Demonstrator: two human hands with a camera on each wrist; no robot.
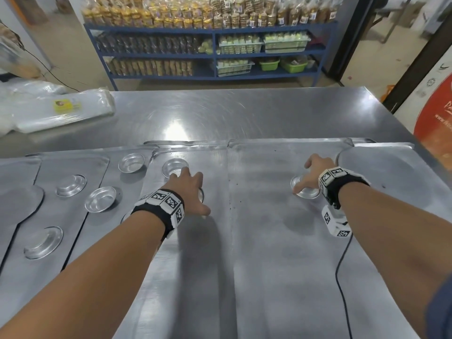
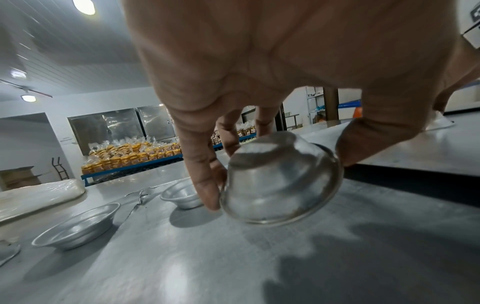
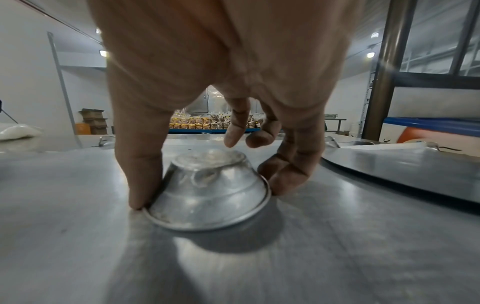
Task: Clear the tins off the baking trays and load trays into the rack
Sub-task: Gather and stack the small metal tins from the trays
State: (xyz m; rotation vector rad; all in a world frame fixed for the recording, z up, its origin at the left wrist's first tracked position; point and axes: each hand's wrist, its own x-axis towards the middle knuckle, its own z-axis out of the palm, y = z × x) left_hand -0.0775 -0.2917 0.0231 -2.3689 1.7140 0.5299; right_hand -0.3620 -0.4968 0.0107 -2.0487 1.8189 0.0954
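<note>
Head view | hands: 2, each gripping one tin | loose tins: 5

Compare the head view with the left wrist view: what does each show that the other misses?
Only the head view shows the right hand on its own tin, and the blue shelving seen whole.

Only the left wrist view shows the fingers pinching an upside-down tin, tilted, one edge lifted off the tray; from the head the hand hides most of it.

Both show the left hand and upright tins nearby.
</note>
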